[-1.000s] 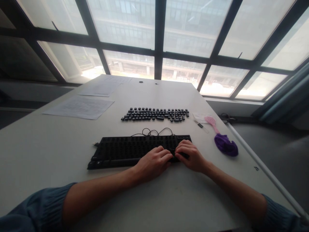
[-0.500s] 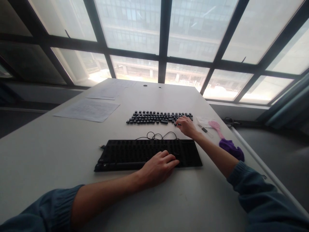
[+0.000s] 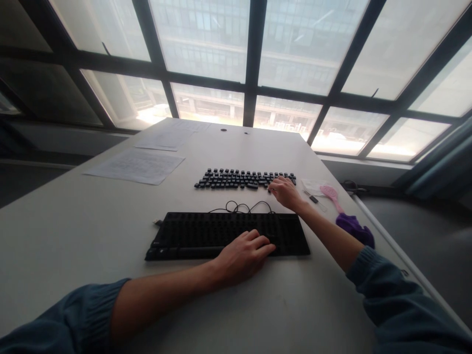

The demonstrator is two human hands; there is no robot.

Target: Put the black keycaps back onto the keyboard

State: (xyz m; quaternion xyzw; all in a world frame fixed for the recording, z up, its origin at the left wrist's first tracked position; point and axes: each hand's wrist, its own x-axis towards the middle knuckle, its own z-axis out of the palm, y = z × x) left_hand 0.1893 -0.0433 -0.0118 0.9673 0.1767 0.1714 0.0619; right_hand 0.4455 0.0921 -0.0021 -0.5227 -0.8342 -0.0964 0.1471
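Note:
A black keyboard (image 3: 206, 231) lies across the table in front of me, most of its keycaps off, with a few dark caps at the left end and front edge. My left hand (image 3: 245, 253) rests on its front right part, fingers lying on the surface. Beyond the keyboard, loose black keycaps (image 3: 230, 179) are laid out in rows. My right hand (image 3: 285, 192) is at the right part of these rows, fingertips pinched together at a small dark keycap. The palm hides some of the caps behind it. A black cable (image 3: 236, 206) loops behind the keyboard.
To the right lie a pink brush (image 3: 329, 192), a purple cloth (image 3: 354, 230), a clear plastic bag (image 3: 311, 186) and a small wire puller with a black handle (image 3: 313, 199). Paper sheets (image 3: 134, 166) lie at the left. Windows stand behind the table (image 3: 258, 152).
The whole view has shifted slightly. My hands have stayed in nearly the same places, the left on the keyboard and the right at the keycaps.

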